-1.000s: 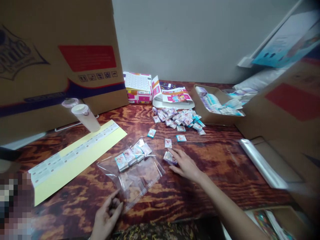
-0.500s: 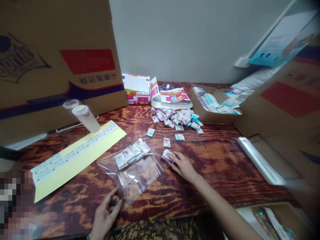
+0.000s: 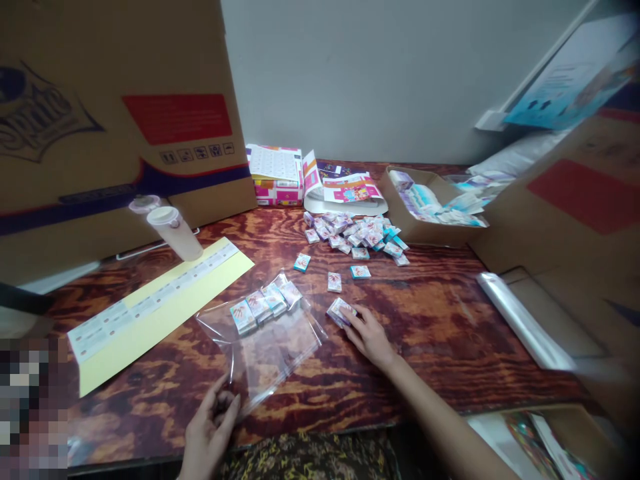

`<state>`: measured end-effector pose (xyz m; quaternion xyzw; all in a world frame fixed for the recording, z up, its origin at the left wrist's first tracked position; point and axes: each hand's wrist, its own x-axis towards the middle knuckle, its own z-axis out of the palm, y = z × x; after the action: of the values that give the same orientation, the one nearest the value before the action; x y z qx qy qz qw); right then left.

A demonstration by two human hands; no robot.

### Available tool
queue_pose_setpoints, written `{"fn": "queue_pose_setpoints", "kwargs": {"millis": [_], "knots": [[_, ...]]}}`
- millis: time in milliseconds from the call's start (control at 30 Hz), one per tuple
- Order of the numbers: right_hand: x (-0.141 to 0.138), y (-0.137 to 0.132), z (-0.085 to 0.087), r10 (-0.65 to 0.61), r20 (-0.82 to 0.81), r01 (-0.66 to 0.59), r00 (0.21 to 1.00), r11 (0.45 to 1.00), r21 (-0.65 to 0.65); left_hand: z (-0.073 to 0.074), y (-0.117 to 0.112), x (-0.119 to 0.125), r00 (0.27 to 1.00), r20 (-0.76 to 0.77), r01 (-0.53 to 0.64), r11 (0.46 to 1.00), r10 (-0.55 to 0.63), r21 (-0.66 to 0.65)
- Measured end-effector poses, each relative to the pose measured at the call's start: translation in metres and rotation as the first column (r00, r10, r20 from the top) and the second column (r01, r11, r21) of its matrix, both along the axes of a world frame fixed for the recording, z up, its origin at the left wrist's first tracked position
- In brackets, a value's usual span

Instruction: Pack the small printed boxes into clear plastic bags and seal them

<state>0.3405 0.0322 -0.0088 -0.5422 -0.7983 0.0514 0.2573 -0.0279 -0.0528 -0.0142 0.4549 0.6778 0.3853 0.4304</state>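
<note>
A clear plastic bag (image 3: pixel 280 353) lies flat on the wooden table, with several small printed boxes (image 3: pixel 259 307) in a row at its far end. My left hand (image 3: pixel 213 417) has its fingers closed at the bag's near left corner. To the right of the bag, my right hand (image 3: pixel 369 337) grips a small white and purple box (image 3: pixel 338 311) resting on the table; whether a second box lies under the fingers is hidden. Beyond it lie loose boxes, one white box (image 3: pixel 335 282) nearest, and a heap of similar boxes (image 3: pixel 357 231) farther back.
Large cartons (image 3: pixel 185 60) stand at left and right. An open cardboard box (image 3: pixel 425 232) of packets sits at the back right. A yellow sheet with labels (image 3: pixel 165 313) and a bottle (image 3: pixel 175 233) are at left. A clear plastic roll (image 3: pixel 523 323) lies at right.
The view has shifted slightly. My left hand has moved a little toward me and left at the bag's corner. My right hand stays on the small box, and the row in the bag looks unchanged.
</note>
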Motion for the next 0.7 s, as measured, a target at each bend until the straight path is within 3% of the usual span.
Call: {"fn": "queue_pose_setpoints", "kwargs": {"millis": [233, 300, 367, 433, 500, 600, 700], "knots": [[-0.003, -0.001, 0.0, -0.004, 0.019, 0.005, 1.0, 1.0, -0.014, 0.007, 0.0, 0.003, 1.0, -0.013, -0.004, 1.0, 0.004, 0.004], [-0.004, -0.002, -0.003, -0.017, 0.032, 0.018, 0.999, 1.0, -0.016, 0.009, -0.002, 0.006, 0.999, -0.03, -0.02, 0.998, 0.022, 0.053], [-0.006, -0.002, -0.007, -0.04, 0.032, 0.04, 0.999, 0.999, -0.003, 0.013, -0.003, 0.009, 0.987, -0.146, -0.038, 0.984, 0.064, 0.173], [-0.008, 0.0, -0.009, -0.045, 0.025, 0.044, 0.999, 0.999, 0.017, 0.02, -0.003, 0.012, 0.928, -0.362, 0.038, 0.939, 0.093, 0.34], [-0.009, 0.0, -0.004, -0.036, 0.018, 0.036, 0.999, 0.998, 0.048, 0.029, -0.001, 0.015, 0.818, -0.569, 0.201, 0.883, 0.087, 0.424], [-0.014, -0.003, 0.017, -0.035, 0.001, 0.035, 0.999, 0.993, 0.112, 0.044, 0.003, 0.022, 0.661, -0.75, 0.402, 0.836, 0.017, 0.373], [-0.031, -0.014, 0.042, 0.026, -0.016, -0.023, 1.0, 0.988, 0.151, 0.055, 0.008, 0.03, 0.581, -0.813, 0.501, 0.808, -0.049, 0.309]]}}
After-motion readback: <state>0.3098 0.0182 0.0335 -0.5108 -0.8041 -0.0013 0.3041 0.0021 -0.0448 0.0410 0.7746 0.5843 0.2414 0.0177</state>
